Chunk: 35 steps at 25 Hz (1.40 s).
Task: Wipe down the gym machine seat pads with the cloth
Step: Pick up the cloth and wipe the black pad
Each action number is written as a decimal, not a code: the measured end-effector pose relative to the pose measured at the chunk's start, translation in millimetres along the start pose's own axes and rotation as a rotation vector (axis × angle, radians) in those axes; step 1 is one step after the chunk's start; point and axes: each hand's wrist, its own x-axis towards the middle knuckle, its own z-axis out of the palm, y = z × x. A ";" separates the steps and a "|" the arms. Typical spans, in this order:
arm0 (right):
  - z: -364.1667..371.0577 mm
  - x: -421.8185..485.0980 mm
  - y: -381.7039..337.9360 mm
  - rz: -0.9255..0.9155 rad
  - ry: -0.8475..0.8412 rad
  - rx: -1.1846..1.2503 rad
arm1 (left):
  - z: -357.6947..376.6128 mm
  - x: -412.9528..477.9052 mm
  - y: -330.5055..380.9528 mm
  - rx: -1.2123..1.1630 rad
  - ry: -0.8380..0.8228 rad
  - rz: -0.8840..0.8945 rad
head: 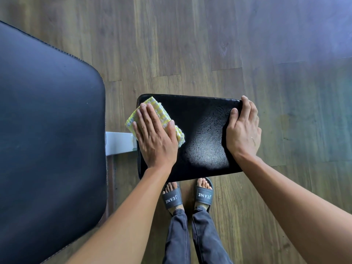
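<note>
Small black seat pad [200, 134] is seen from above at frame centre, glossy, with wet streaks and droplets across its middle and right half.

Cloth [152, 109], yellow-and-white checked and folded, is laid on the pad's corner at 10 o'clock from pad centre. One cloth corner overhangs the pad's left edge; another tip pokes out at 4 o'clock from under the hand.

Left hand [154, 136] is pressed flat on the cloth, palm down, fingers [144, 119] extended and held close together, pointed toward 11 o'clock, thumb spread to the right. Nothing is gripped; the cloth is pinned under the palm and fingers only.

Right hand [244, 130] is set on the pad's right edge, at 3 o'clock from pad centre. Thumb rests on the top surface, the other fingers are wrapped over the edge, so the hand is half closed on the pad rim.

Large dark pad [49, 130] fills the left of the frame, at 9 o'clock from the small pad, apart from it. A white metal bracket [119, 142] is seen in the gap between the two pads, meeting the small pad's left edge.

Wood-plank floor [190, 44] lies beneath. Feet in dark slides [204, 196] marked "JEANE" are placed at 6 o'clock, just below the small pad's near edge.
</note>
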 end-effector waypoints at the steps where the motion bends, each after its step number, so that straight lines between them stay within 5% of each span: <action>1: 0.1 0.0 0.0 0.003 -0.002 -0.002 | -0.6 -7.9 -2.9 -0.001 -0.006 0.005; 11: -1.6 2.1 2.0 -0.015 -0.033 -0.007 | -5.8 -62.0 -29.6 0.051 -0.050 0.116; 17: -0.8 -52.1 27.0 -0.467 -0.028 -0.202 | -6.2 -66.4 -34.1 0.029 -0.045 0.139; 24: 9.7 -61.4 38.3 -0.471 -0.019 -0.359 | -5.9 -74.7 -32.8 0.039 -0.051 0.166; 35: -6.6 -56.6 35.3 -0.383 -0.114 0.184 | -4.5 -83.8 17.3 -0.019 -0.085 0.240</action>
